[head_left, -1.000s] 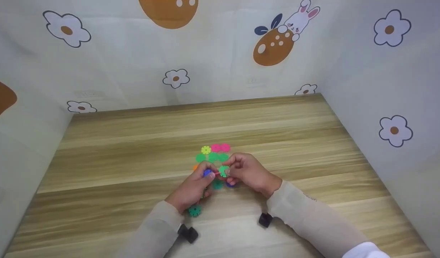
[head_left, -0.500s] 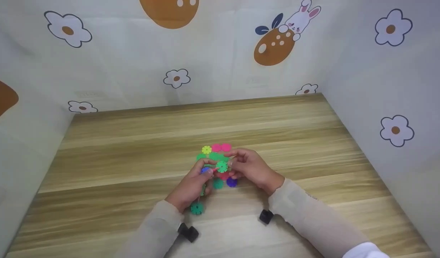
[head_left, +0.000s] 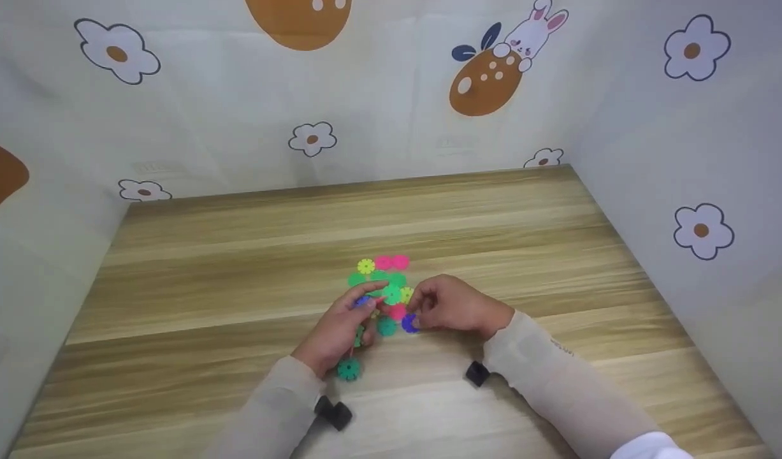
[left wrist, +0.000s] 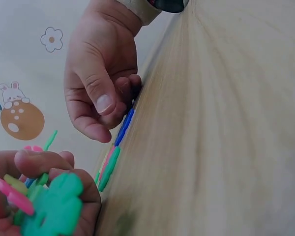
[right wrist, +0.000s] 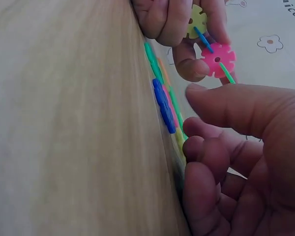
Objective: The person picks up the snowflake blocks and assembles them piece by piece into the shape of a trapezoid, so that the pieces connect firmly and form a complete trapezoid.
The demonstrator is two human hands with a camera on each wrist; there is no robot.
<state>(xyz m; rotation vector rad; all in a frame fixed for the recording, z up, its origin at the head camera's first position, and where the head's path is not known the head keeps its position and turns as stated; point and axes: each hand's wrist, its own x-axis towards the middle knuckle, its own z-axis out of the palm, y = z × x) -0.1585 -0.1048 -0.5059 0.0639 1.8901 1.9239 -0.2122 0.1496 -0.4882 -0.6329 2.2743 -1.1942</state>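
Your left hand point(head_left: 333, 328) pinches the chain point(right wrist: 221, 59) of coloured discs above the bench point(head_left: 524, 236), a dark green disc point(head_left: 348, 370) hanging at its near end. Your right hand point(head_left: 457, 306) is free, its fingers loosely bent right by the blue disc point(head_left: 408, 324) on the bench, though you cannot tell whether they touch it. Past your hands, a yellow disc point(head_left: 366, 266) lies beside two pink discs point(head_left: 392, 262).

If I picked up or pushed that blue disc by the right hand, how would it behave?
The blue disc looks thin and plastic, so probably light. Lying flat on the table, it would likely slide rather than roll. Its low edge may be awkward to lift.
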